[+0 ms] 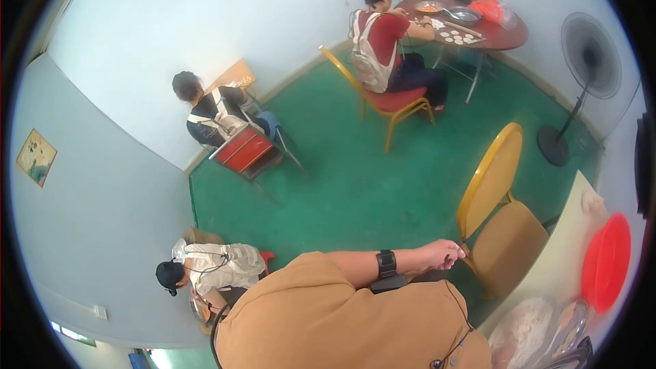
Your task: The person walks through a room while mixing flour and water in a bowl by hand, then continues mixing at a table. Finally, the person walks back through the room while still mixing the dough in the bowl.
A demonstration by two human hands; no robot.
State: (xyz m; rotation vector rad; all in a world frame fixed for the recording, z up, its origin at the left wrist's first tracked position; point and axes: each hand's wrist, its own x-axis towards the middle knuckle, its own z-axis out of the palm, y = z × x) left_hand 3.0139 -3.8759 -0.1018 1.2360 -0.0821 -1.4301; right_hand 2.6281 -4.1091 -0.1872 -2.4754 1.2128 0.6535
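My left hand (443,254) reaches to the right from a tan sleeve, with a black band (387,264) on the wrist. Its fingers are curled together, and what they hold, if anything, is too small to name. It is nearest to the yellow-framed chair (488,181), overlapping the chair's edge in view. Some skin shows just under this wrist, but the fingers of my right hand cannot be made out. At the lower right, white dough or flour (523,331) lies in a basin beside a red basin (607,263).
A person in red (396,37) works at a round table (509,39) with flat dough rounds. Another person (219,113) sits on a red-backed chair; a third, in white (222,266), sits lower left. A standing fan (591,58) is at right. Green floor (348,184) lies between them.
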